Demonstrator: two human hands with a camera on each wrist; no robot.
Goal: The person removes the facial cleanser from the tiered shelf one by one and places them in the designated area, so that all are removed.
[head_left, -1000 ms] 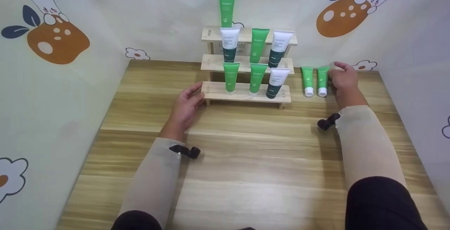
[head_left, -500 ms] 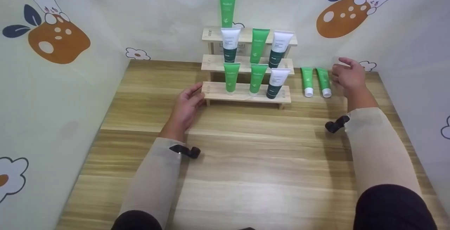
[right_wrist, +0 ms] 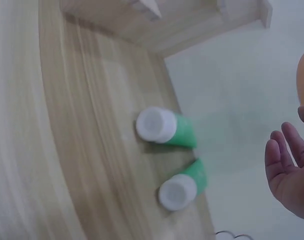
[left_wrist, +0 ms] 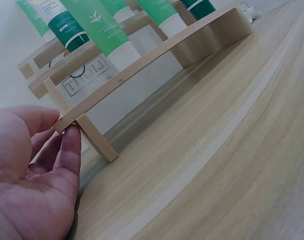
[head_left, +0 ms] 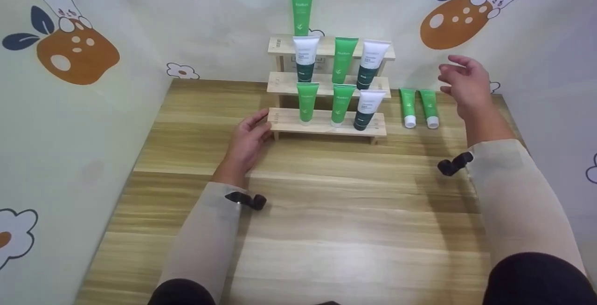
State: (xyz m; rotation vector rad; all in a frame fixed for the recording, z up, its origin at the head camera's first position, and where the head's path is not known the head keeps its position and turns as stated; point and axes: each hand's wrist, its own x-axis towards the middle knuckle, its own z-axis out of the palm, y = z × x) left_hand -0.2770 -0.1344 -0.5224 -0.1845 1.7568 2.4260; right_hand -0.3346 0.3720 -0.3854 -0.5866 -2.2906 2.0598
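My left hand (head_left: pixel 246 144) pinches the left end of the lowest step of a wooden three-step display stand (head_left: pixel 284 128); the left wrist view shows fingers above and below the board's corner. Green tubes and white-and-dark-green tubes stand on the steps, among them a green tube (head_left: pixel 302 10) on the top step and a white-and-green tube (head_left: pixel 369 109) at the lower right. My right hand (head_left: pixel 468 83) is raised with nothing in it, fingers loosely bent. Below and left of it, two green tubes with white caps (head_left: pixel 407 108) lie side by side on the table.
A wood-grain table (head_left: pixel 326 211) carries everything. Cloth walls (head_left: pixel 224 34) printed with rabbits, fruit and flowers enclose it at the back and both sides. The stand sits close to the back wall, the two lying tubes to its right.
My right hand has left the right-hand lying tube and risen up and to the right. That tube's cap end has swung slightly right. My left hand stays at the stand.
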